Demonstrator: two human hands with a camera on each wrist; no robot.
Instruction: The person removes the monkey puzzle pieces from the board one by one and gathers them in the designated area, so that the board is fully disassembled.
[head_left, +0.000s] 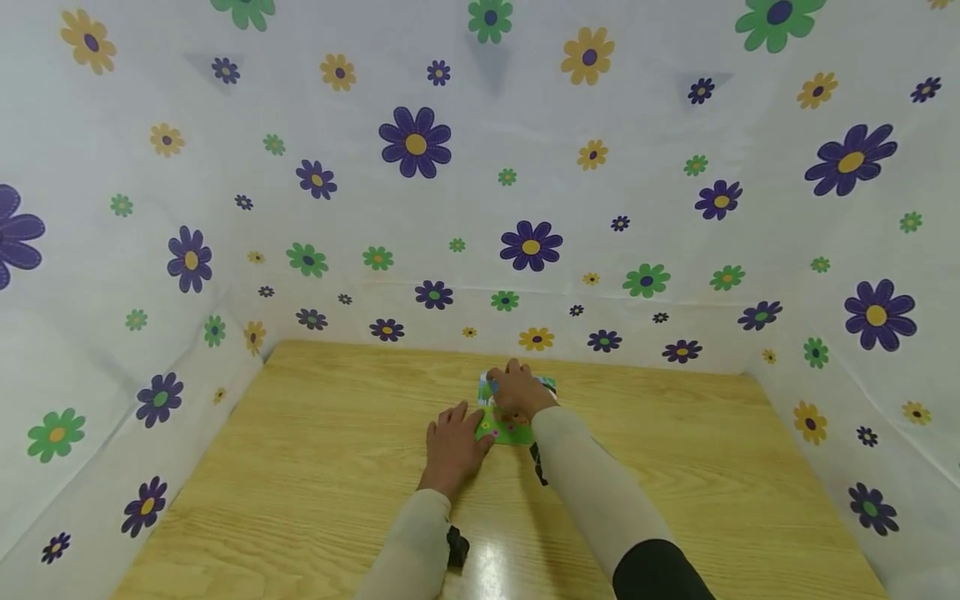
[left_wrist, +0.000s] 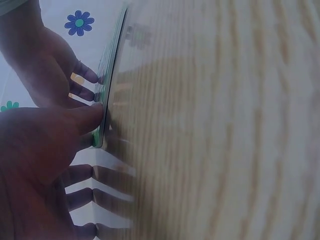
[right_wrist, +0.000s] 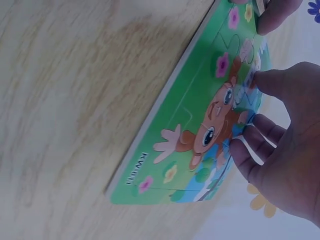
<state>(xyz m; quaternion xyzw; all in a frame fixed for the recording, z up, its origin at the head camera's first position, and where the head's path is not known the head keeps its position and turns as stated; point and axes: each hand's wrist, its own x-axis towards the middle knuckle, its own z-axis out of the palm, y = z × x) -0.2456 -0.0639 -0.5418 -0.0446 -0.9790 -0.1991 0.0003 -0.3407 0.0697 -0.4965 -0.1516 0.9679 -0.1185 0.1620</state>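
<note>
A small jigsaw puzzle board (head_left: 510, 433) lies flat on the wooden table, ahead of me and near the far edge. In the right wrist view the puzzle (right_wrist: 200, 95) shows a brown cartoon monkey on green, with flowers and blue patches. My left hand (head_left: 455, 446) rests at its left side, fingers spread on the table and the thumb touching the board's near edge. Over the board's upper part is my right hand (head_left: 521, 392), its thumb and fingertips touching the picture. Nothing shows between those fingers. Part of the picture is hidden under this hand.
The wood-grain table (head_left: 315, 450) stretches to both sides of the board. White cloth walls (head_left: 465, 200) printed with purple, green and yellow flowers stand at the back, left and right. Each wrist carries a dark strapped device (head_left: 457, 547).
</note>
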